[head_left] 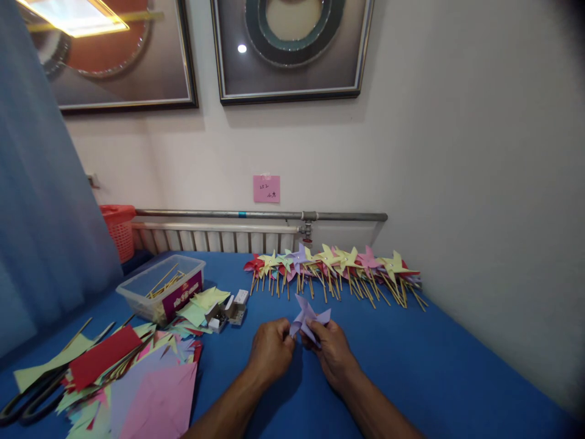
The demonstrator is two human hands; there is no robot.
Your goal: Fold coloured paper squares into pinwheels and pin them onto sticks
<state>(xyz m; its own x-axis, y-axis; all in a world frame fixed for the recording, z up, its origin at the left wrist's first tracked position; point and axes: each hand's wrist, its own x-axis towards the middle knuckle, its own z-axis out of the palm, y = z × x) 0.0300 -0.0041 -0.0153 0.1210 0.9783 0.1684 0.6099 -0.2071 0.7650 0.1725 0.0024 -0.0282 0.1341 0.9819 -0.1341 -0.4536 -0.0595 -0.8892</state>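
A lilac paper pinwheel (304, 316) is held above the blue table, its blades folded in toward the middle. My right hand (333, 350) pinches it at the centre, thumb on top and fingers behind. Closed at the pinwheel's left edge is my left hand (273, 347), its fingers curled with thumb and forefinger at a blade; whether it also holds a pin or stick is hidden. No stick shows below the pinwheel. Beyond my hands lies a long row of finished paper pinwheels (326, 259) on thin wooden sticks.
Two small open boxes of pins (217, 318) sit left of my hands. Behind them stands a clear plastic bin (137, 286) with sticks. Coloured paper sheets (159, 396) and black-handled scissors (39, 393) lie at front left. A blue table (411, 366) meets the right wall.
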